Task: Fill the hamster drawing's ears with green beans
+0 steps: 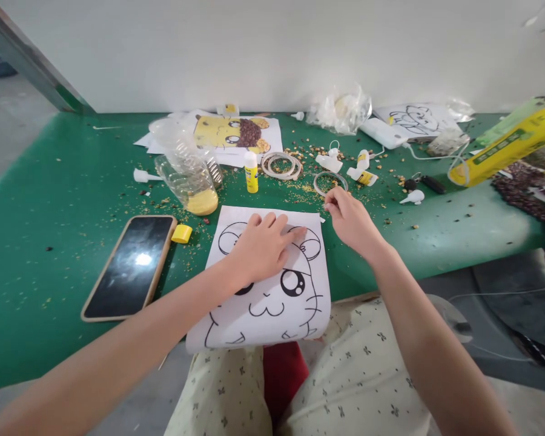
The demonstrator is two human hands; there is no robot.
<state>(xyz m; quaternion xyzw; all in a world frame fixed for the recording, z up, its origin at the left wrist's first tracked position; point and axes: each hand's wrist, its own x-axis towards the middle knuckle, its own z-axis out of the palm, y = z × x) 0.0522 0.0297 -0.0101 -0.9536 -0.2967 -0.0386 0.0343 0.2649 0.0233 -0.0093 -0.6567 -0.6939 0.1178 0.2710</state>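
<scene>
A sheet of white paper (272, 324) with a black line drawing of a round-eared, whiskered animal lies before me, its near edge curling down over the table edge. My left hand (263, 248) rests flat across the top of the drawing with its fingers stretched out. Just beyond the sheet's upper right corner, my right hand (349, 217) has its fingers pinched together. What they hold, if anything, is too small to make out. A thin clear ring (320, 186) lies right by those fingertips; I cannot tell whether they touch it. A yellow glue stick (251, 180) stands uncapped above the paper.
Left are a phone (131, 266), a yellow cap (181, 234) and a tipped clear bottle (202, 201) with yellow grains. Behind lie a seed-covered picture (218, 130), coiled rings (281, 166) and small glue bottles (362, 175). A yellow packet (504, 148) and dark beans (520, 188) are right.
</scene>
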